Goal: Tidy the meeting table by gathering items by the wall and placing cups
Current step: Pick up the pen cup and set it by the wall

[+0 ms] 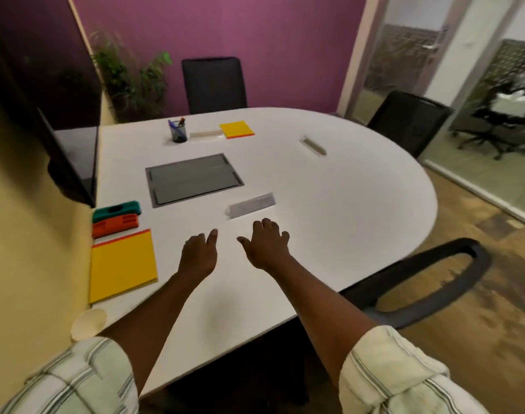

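Two yellow pads: the near pad (122,265) at lower left, the far pad (236,129) at upper centre. Two board erasers at mid left, the teal eraser (117,210) and the orange eraser (115,225). Two clear rulers, the near ruler (250,205) at centre and the far ruler (206,135) above it. One pen holder (178,134) (its pens too blurred to count). One paper cup (89,323), bottom left. Three chairs at one table (329,219) — back chair (214,85), right chair (409,121), near chair (482,261).

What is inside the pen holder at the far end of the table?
The pen holder holds pens: blue ones and one orange-tipped stick out above its rim. Its dark wall hides their lower ends and anything else inside.
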Demonstrator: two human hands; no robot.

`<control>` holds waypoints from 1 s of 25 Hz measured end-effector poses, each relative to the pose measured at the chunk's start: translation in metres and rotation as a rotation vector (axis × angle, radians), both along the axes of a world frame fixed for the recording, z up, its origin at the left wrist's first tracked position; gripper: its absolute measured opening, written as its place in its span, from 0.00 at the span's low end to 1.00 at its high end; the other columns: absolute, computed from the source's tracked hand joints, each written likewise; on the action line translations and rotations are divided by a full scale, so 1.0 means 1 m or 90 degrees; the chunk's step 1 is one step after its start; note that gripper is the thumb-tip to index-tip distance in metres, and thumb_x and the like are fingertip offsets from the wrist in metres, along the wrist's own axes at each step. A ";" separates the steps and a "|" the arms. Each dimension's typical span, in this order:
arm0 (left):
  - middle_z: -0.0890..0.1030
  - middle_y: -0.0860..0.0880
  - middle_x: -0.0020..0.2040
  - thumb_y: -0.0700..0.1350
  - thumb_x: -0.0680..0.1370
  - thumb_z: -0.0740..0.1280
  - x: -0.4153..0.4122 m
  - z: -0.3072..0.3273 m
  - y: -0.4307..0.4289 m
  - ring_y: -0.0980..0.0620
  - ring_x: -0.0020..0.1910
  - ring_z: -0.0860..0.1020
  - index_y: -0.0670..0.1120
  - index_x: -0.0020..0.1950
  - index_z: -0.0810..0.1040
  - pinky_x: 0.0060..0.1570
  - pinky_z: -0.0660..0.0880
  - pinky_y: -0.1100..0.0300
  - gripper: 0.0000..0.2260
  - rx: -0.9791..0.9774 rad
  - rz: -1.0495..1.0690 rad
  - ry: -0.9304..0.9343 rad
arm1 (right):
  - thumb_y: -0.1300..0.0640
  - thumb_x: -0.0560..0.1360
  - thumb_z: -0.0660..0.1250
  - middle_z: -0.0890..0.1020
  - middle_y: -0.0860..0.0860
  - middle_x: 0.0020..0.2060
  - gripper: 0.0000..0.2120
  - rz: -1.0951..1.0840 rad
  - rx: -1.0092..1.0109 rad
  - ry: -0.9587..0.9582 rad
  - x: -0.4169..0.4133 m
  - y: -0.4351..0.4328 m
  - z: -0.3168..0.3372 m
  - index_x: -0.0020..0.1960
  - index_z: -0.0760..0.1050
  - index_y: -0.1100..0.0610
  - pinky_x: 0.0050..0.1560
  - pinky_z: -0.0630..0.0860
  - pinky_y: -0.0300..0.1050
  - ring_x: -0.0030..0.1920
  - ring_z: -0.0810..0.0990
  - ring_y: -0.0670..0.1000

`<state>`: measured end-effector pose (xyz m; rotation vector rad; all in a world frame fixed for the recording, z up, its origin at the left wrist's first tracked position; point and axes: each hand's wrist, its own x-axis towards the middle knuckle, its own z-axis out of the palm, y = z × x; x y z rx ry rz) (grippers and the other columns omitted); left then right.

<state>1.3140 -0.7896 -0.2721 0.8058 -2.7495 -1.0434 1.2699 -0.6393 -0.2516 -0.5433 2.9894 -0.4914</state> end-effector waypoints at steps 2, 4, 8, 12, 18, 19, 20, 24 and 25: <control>0.73 0.35 0.66 0.56 0.82 0.49 -0.004 0.020 0.034 0.38 0.66 0.69 0.35 0.66 0.70 0.67 0.65 0.47 0.27 -0.002 -0.047 0.025 | 0.40 0.80 0.54 0.65 0.57 0.70 0.27 -0.036 -0.002 0.014 0.001 0.030 0.021 0.69 0.64 0.60 0.68 0.56 0.62 0.73 0.59 0.57; 0.74 0.36 0.65 0.56 0.81 0.50 -0.011 0.040 0.075 0.38 0.65 0.70 0.36 0.65 0.71 0.66 0.67 0.46 0.26 0.001 -0.115 0.074 | 0.40 0.80 0.53 0.64 0.57 0.71 0.28 -0.067 0.001 0.038 0.000 0.064 0.035 0.69 0.63 0.60 0.69 0.55 0.62 0.74 0.57 0.57; 0.73 0.39 0.66 0.58 0.81 0.52 -0.029 0.066 0.140 0.41 0.67 0.68 0.38 0.66 0.70 0.66 0.66 0.48 0.26 0.029 -0.187 0.125 | 0.40 0.80 0.52 0.62 0.58 0.72 0.29 -0.096 0.010 0.064 -0.002 0.115 0.053 0.71 0.61 0.61 0.70 0.53 0.63 0.75 0.55 0.57; 0.76 0.38 0.56 0.58 0.81 0.52 -0.050 0.084 0.224 0.39 0.61 0.70 0.38 0.49 0.73 0.60 0.68 0.45 0.23 0.002 -0.261 0.135 | 0.44 0.81 0.52 0.63 0.56 0.71 0.25 -0.145 0.000 0.080 -0.009 0.191 0.068 0.69 0.62 0.60 0.70 0.54 0.63 0.74 0.56 0.57; 0.76 0.39 0.53 0.56 0.81 0.52 -0.087 0.097 0.375 0.39 0.58 0.71 0.37 0.49 0.72 0.60 0.67 0.46 0.23 0.001 -0.307 0.161 | 0.47 0.81 0.53 0.59 0.55 0.74 0.23 -0.198 -0.043 0.077 -0.032 0.332 0.078 0.72 0.59 0.58 0.72 0.50 0.63 0.76 0.52 0.56; 0.76 0.38 0.54 0.55 0.81 0.51 -0.096 0.099 0.402 0.39 0.59 0.70 0.37 0.51 0.73 0.60 0.67 0.46 0.22 -0.010 -0.318 0.163 | 0.46 0.81 0.53 0.58 0.55 0.74 0.24 -0.209 -0.048 0.076 -0.038 0.362 0.079 0.72 0.59 0.58 0.72 0.49 0.63 0.76 0.52 0.55; 0.76 0.38 0.55 0.54 0.82 0.51 -0.105 0.100 0.428 0.39 0.59 0.70 0.37 0.54 0.73 0.61 0.66 0.46 0.22 -0.021 -0.326 0.165 | 0.46 0.81 0.53 0.58 0.55 0.74 0.24 -0.218 -0.051 0.080 -0.045 0.391 0.079 0.72 0.59 0.58 0.72 0.49 0.63 0.76 0.52 0.55; 0.76 0.37 0.58 0.55 0.82 0.50 -0.138 0.098 0.511 0.39 0.61 0.70 0.37 0.56 0.73 0.63 0.66 0.45 0.24 -0.025 -0.317 0.167 | 0.46 0.81 0.53 0.60 0.55 0.73 0.24 -0.252 -0.044 0.083 -0.069 0.486 0.079 0.72 0.60 0.59 0.71 0.53 0.63 0.75 0.54 0.55; 0.76 0.37 0.59 0.55 0.82 0.50 -0.146 0.095 0.529 0.38 0.61 0.70 0.37 0.57 0.73 0.63 0.66 0.45 0.23 -0.036 -0.324 0.160 | 0.46 0.81 0.53 0.60 0.55 0.73 0.24 -0.258 -0.039 0.078 -0.077 0.507 0.078 0.72 0.60 0.58 0.70 0.53 0.63 0.75 0.55 0.56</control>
